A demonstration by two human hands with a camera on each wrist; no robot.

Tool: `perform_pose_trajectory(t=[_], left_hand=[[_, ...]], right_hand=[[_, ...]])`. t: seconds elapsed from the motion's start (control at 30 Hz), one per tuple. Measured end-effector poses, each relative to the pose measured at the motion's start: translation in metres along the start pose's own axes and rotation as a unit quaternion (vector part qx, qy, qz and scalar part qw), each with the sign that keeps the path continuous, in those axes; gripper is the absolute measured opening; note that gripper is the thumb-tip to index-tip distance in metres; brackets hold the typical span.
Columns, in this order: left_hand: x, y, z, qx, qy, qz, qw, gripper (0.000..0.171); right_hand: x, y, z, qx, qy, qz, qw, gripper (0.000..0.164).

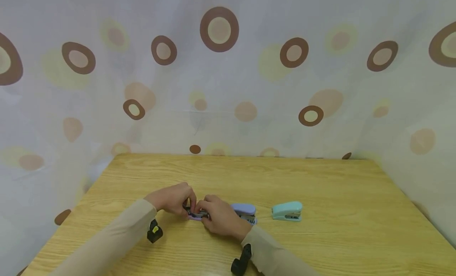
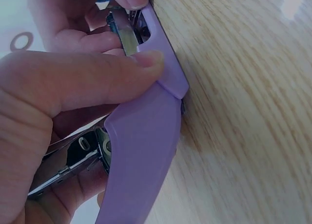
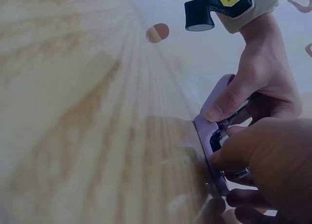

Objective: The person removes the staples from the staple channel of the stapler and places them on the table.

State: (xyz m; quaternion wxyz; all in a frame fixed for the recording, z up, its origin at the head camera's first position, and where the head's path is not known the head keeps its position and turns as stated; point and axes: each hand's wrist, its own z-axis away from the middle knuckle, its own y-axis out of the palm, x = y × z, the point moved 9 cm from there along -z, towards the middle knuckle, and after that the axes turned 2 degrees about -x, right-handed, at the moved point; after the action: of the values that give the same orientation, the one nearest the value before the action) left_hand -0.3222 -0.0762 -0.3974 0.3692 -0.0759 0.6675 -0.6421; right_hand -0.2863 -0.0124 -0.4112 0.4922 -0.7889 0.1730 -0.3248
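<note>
A purple stapler (image 2: 141, 146) is folded wide open, its metal parts exposed, and touches or hovers just over the table. My left hand (image 1: 174, 198) grips it near the hinge, the thumb lying across the purple shell in the left wrist view. From the other side, my right hand (image 1: 224, 218) pinches the stapler's far end, its thumb against the purple edge in the right wrist view. Fingers hide much of the stapler's metal inside. Right behind my right hand stands a lavender stapler (image 1: 243, 208), partly covered by it. Farther right is a mint-green stapler (image 1: 287, 210).
The wood-grain table (image 1: 338, 244) spreads around the staplers. A pale curtain (image 1: 228, 74) with brown circles hangs behind it and along both sides. Each wrist carries a black camera mount (image 1: 154, 232).
</note>
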Motion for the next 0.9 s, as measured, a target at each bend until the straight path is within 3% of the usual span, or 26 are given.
perform_pose_trajectory(t=[0.2, 0.43, 0.9], left_hand=[[-0.002, -0.002, -0.002, -0.003, 0.011, 0.000, 0.9999, 0.017], [0.008, 0.004, -0.002, 0.003, -0.007, 0.011, 0.9999, 0.017], [0.005, 0.001, 0.001, -0.005, -0.006, 0.024, 0.9997, 0.019]], right_hand=[[-0.004, 0.002, -0.002, 0.035, 0.002, -0.021, 0.999, 0.018], [-0.010, 0.012, -0.007, 0.069, -0.002, -0.078, 0.995, 0.021], [-0.013, 0.017, -0.010, 0.065, -0.008, -0.096, 0.993, 0.025]])
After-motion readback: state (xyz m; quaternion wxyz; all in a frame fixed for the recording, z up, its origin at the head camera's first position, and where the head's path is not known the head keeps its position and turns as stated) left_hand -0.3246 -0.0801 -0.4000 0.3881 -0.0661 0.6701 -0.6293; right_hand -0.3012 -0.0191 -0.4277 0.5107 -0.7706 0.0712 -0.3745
